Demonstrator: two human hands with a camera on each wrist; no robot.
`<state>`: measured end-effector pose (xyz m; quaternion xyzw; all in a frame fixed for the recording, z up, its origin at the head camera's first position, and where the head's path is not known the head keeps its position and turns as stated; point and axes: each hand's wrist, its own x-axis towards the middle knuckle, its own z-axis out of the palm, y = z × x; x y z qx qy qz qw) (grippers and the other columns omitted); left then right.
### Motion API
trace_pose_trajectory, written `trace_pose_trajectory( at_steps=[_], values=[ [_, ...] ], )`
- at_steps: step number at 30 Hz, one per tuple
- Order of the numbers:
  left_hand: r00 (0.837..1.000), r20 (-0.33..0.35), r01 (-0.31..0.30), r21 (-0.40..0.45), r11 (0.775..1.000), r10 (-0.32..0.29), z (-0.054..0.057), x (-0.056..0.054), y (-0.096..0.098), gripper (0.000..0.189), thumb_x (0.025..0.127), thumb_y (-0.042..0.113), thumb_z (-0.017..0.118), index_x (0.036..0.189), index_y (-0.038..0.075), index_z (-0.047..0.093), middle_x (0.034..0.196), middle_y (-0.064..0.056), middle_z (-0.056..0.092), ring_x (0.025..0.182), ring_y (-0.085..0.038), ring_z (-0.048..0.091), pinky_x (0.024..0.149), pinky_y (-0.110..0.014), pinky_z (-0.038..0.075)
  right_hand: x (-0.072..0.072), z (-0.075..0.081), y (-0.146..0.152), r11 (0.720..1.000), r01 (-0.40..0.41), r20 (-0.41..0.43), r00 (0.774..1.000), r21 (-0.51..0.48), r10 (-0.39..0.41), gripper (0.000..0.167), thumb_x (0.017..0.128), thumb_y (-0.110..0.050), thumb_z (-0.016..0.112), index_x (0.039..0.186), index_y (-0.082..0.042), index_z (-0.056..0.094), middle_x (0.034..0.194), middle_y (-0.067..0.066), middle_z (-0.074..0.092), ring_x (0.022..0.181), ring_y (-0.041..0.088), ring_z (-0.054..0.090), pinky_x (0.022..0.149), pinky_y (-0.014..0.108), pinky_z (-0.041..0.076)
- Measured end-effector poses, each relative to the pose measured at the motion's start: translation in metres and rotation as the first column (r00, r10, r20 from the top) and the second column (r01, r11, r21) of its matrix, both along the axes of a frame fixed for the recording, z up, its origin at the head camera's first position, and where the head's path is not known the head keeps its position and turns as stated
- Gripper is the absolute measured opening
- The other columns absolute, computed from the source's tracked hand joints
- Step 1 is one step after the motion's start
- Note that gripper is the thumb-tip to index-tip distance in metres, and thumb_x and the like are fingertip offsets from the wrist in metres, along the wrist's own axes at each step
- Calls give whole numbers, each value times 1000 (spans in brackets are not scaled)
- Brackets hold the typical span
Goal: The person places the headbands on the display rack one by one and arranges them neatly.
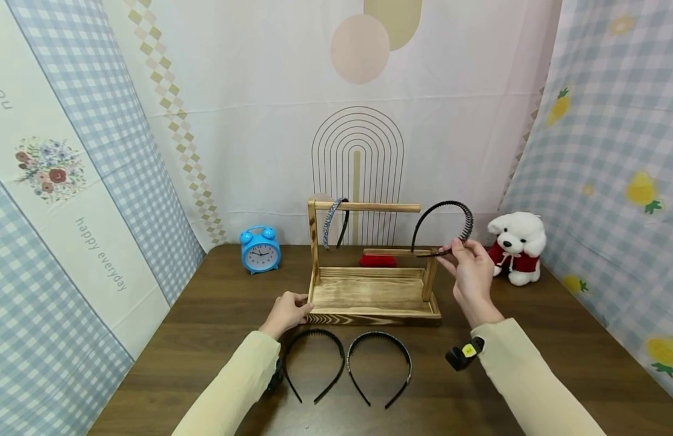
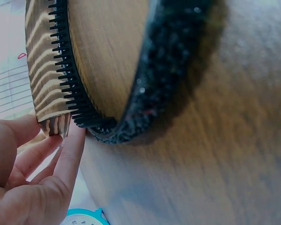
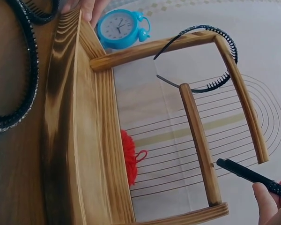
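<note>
A wooden stand (image 1: pixel 374 289) with a tray base, a tall upper bar and a lower bar stands on the table. My left hand (image 1: pixel 286 312) grips its front left corner, thumb above and fingers beneath, as the left wrist view shows. In my right hand (image 1: pixel 471 275), thumb and fingers pinch one end of a black toothed headband (image 1: pixel 467 221), raised by the right end of the lower bar (image 3: pixel 196 140). A blue-and-white patterned headband (image 1: pixel 329 221) hangs on the upper bar (image 1: pixel 385 207). Two dark headbands lie in front: one plain-looking (image 1: pixel 316 331), one sparkly-edged (image 1: pixel 378 333).
A blue alarm clock (image 1: pixel 261 253) stands left of the stand. Behind the tray sits a red yarn ball (image 1: pixel 377 261). A white plush dog (image 1: pixel 517 241) in red sits to the right, close to my right hand. Cloth walls (image 1: pixel 260 121) surround the table.
</note>
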<state>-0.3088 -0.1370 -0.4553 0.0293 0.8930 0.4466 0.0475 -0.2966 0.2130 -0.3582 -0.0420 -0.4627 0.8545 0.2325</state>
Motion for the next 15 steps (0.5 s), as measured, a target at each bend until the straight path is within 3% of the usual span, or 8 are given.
trace_pose_trajectory(
  at_steps=[15],
  values=[
    [1000, 1, -13, -9, 1000, 13, -3, 0, 1, 38, 97, 16, 62, 129, -6, 61, 114, -21, 69, 66, -15, 69, 60, -27, 58, -12, 4, -15, 997, 35, 4, 999, 71, -35, 9, 95, -10, 62, 86, -8, 60, 74, 0, 66, 73, 13, 66, 65, 27, 61]
  ],
)
